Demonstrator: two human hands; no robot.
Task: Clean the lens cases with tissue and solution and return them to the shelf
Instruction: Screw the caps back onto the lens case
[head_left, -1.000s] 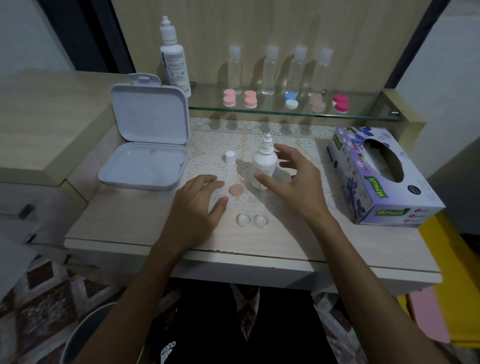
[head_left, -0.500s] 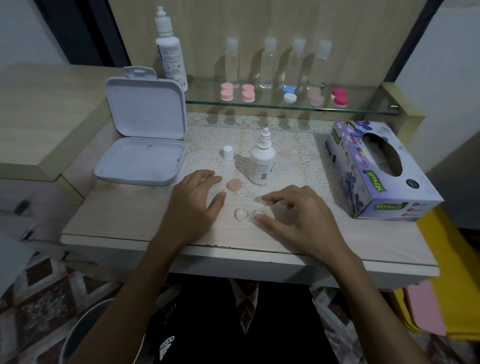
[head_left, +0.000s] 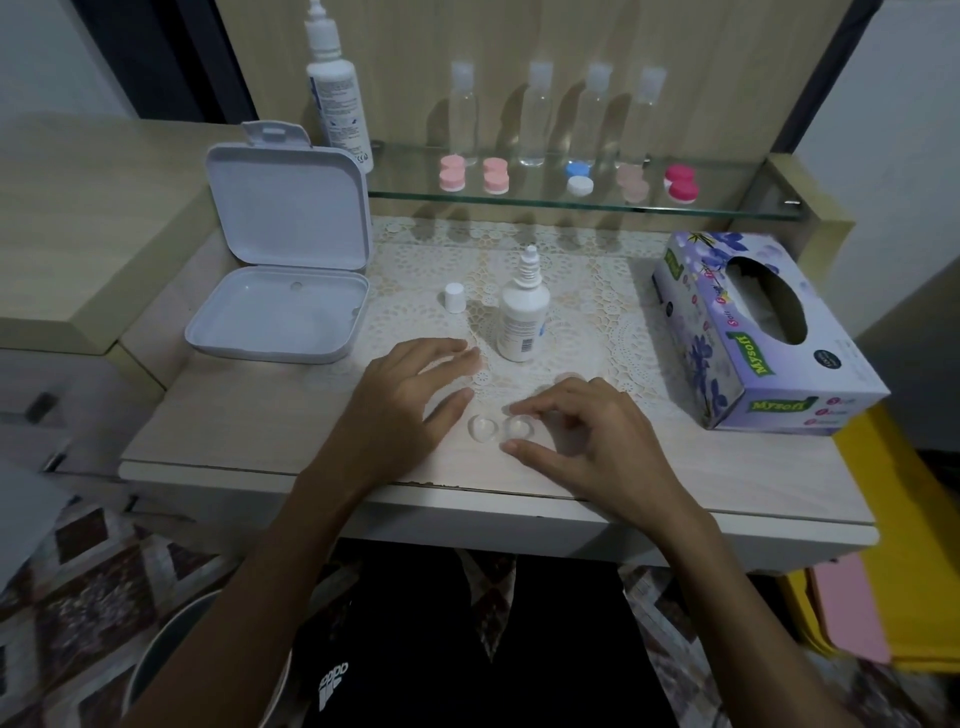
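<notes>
The clear twin-cup plastic lens case (head_left: 500, 429) lies near the table's front edge, its long axis running left to right. My right hand (head_left: 587, 436) is nearer: forefinger and thumb are curled around the right cup, apparently touching it, though a firm pinch is hard to make out. My left hand (head_left: 410, 400) rests flat and relaxed just left, holding nothing. The pink cap is hidden.

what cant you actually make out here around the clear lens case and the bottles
Head view only:
- Whether the right hand grips the clear lens case or only touches it: its fingertips cover the edge.
- What lies under the left hand.
- Small print on the solution bottle: too small.
- Tissue box contents: dark opening.
</notes>
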